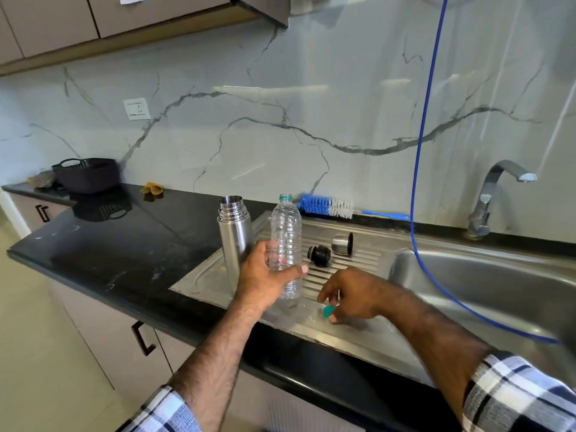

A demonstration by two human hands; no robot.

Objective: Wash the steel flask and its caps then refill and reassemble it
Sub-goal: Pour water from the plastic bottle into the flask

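Steel flask (234,232) upright at drainboard (199,280) edge; left hand (265,277) grips plastic bottle (285,244); right hand (350,294) pinches teal cap (328,311).

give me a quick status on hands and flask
Left hand grips clear plastic bottle. Right hand pinches small teal cap. Uncapped steel flask upright; its two caps on drainboard. Nothing blocking.
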